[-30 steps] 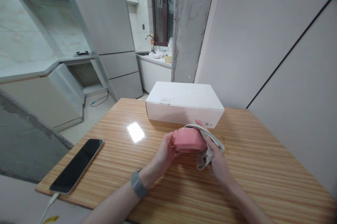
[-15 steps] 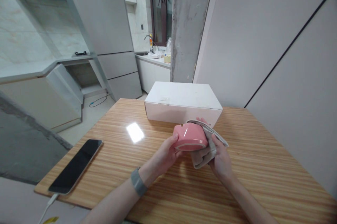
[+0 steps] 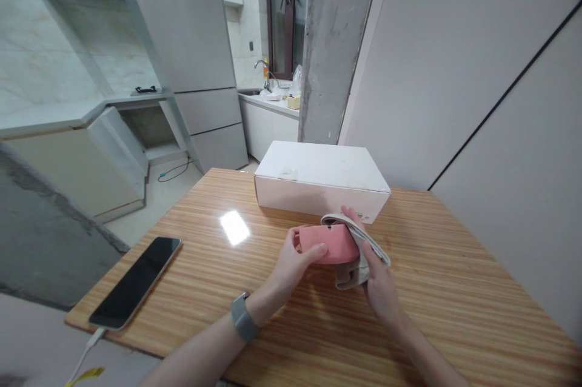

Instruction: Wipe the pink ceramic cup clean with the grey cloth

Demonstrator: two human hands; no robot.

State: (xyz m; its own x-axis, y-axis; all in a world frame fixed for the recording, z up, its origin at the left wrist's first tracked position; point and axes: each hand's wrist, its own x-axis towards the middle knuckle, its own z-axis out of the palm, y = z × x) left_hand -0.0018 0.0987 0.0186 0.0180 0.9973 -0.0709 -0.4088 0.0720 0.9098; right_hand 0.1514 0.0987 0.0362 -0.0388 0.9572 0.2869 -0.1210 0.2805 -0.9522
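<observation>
A small pink ashtray [image 3: 337,242], angular and with a notch in its rim, is held above the wooden table in front of the white box. My left hand [image 3: 297,256] grips its left side, thumb across the near wall. Against its right side lies a folded grey cloth [image 3: 352,272], gripped by my right hand [image 3: 381,281] with the fingers behind it and the thumb in front. The cloth wraps over the ashtray's right end and hides that part.
A white box [image 3: 318,193] stands at the back of the wooden table [image 3: 204,265]. At the left edge lies a black phone [image 3: 136,282] with a white charging cable [image 3: 86,347]. A light wall [image 3: 454,71] borders the right. Beyond are a fridge [image 3: 182,29] and a sink counter [image 3: 268,117].
The ashtray has been turned in my left hand, so its notched rim faces up more and its base is hidden. My left thumb has moved across its wall. The cloth stays against its right side.
</observation>
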